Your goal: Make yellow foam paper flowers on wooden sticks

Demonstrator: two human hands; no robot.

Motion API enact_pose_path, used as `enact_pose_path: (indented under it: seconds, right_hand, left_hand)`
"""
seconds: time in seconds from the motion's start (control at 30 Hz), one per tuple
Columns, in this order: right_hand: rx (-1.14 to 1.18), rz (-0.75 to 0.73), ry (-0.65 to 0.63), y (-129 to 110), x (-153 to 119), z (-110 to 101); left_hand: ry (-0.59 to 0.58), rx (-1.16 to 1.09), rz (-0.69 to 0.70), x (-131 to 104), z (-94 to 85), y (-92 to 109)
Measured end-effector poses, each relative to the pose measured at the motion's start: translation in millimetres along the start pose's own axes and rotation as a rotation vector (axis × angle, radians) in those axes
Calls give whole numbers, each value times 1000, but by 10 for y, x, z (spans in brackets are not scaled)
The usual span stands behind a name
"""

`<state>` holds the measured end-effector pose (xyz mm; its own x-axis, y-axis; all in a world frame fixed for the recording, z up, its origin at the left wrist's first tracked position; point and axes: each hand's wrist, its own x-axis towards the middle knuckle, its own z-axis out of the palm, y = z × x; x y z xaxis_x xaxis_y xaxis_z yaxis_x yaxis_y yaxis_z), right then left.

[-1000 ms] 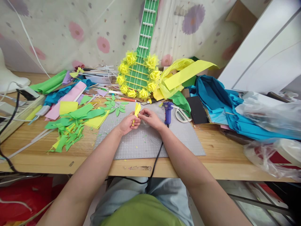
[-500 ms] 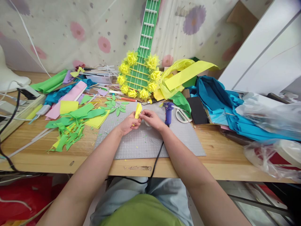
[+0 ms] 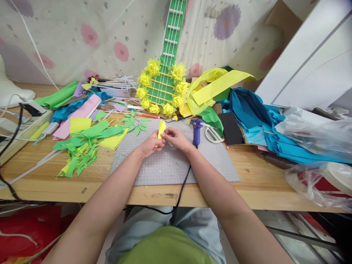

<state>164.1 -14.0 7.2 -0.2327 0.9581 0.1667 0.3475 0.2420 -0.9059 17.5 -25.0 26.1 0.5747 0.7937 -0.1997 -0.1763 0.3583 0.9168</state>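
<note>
A small folded piece of yellow paper (image 3: 161, 128) stands up between my two hands, above the grey cutting mat (image 3: 162, 172). My left hand (image 3: 151, 144) is closed around its lower part. With thumb and forefinger, my right hand (image 3: 177, 138) pinches the paper's right edge. Just right of that hand a purple glue gun (image 3: 196, 131) rests on the mat, its black cord running toward the front edge. White-handled scissors (image 3: 213, 134) lie beside it. Behind my hands leans a green paper guitar (image 3: 162, 88) ringed with yellow paper roses.
Green paper scraps (image 3: 82, 152) heap up left of the mat, near a sprig of green paper leaves (image 3: 136, 124). Yellow crepe paper (image 3: 222, 88) lies behind, right of the guitar. Blue crepe paper (image 3: 247, 110) and a black phone-like slab (image 3: 231, 128) occupy the right.
My right fingers have shifted very slightly left along the yellow paper. Otherwise both hands stay where they were.
</note>
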Motion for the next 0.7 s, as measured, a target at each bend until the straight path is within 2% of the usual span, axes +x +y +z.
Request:
enact_pose_path:
  seconds: [0.2,0.4,0.5,0.57,0.7]
  right_hand:
    - [40,27,-22,5,18,1]
    - [420,113,-67,-58,-1,40]
    - [475,154,-58,-56,-1,13]
    - [449,159,-13,-30,15,-17]
    - [336,217,61,38,53,-49]
  left_hand:
    - [6,-3,11,17,-10,-27]
    - [-48,-17,5,11,-27,-26]
    - [-52,-21,-10,0,-72,11]
    - [-7,-6,6,3,-113,32]
    - [188,114,79,29,-180,23]
